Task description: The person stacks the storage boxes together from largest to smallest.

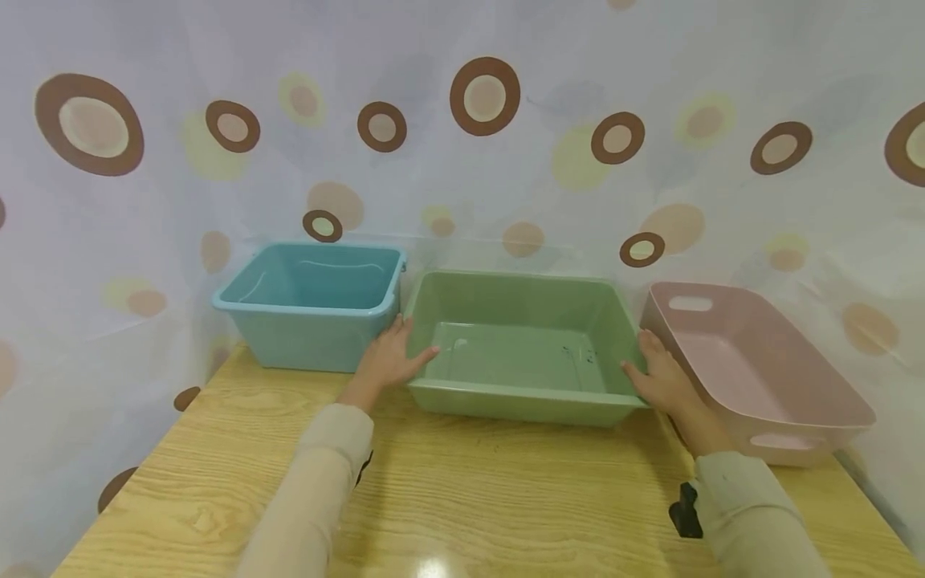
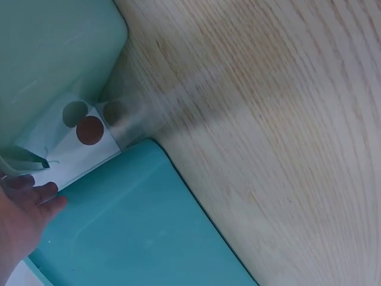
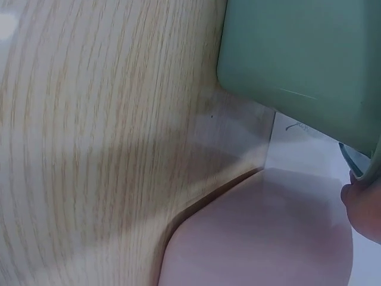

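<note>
A green rectangular plastic basin [image 1: 513, 353] sits on the wooden table between two other basins. My left hand [image 1: 390, 357] holds its left rim, thumb over the inner side and fingers outside. In the left wrist view, the fingers [image 2: 44, 193] of that hand lie between the green rim and the blue basin [image 1: 311, 337]. At the opposite end, my right hand [image 1: 661, 377] holds the right rim, its thumb reaching inward. Only a little of that hand shows in the right wrist view, beside the green rim. The pink basin [image 1: 759, 353] stands just right of it.
The wooden table [image 1: 462, 490] stretches in front of the basins. Behind them hangs a white sheet [image 1: 433, 177] patterned with brown and yellow circles. Narrow gaps separate the green basin from its neighbours. The pink basin has cut-out handles and sits at an angle.
</note>
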Demonstrator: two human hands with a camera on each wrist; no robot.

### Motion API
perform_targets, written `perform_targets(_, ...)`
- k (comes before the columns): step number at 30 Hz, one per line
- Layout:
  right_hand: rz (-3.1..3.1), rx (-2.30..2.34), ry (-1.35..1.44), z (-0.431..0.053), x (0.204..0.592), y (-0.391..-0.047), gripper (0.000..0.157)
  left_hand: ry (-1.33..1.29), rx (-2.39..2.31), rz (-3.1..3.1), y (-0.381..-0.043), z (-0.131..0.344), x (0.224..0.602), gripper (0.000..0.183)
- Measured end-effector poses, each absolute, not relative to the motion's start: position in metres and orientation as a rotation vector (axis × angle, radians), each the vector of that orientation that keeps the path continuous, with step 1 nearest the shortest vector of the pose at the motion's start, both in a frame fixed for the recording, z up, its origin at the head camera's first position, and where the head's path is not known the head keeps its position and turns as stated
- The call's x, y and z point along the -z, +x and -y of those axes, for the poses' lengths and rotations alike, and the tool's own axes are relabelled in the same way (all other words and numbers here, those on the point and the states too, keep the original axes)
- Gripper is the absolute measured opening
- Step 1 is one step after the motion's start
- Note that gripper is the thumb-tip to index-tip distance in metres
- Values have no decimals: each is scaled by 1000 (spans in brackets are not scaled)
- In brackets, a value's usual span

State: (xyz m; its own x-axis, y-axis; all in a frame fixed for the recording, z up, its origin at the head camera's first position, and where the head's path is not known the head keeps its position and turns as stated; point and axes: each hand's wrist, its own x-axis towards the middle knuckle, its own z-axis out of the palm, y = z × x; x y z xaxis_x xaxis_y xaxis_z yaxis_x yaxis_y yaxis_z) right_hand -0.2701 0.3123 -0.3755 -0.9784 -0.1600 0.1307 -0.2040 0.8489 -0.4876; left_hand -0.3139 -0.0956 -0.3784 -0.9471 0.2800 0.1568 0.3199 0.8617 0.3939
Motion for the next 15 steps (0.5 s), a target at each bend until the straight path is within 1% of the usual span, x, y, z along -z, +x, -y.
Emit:
perform_targets(7,2984,-749,295,-311,373,-277,70,-496,681,3000,-317,98,376,81)
perform_targets(15,3003,-743,297,-311,371,-282,71,-550,612,2981,-323,96,375,78)
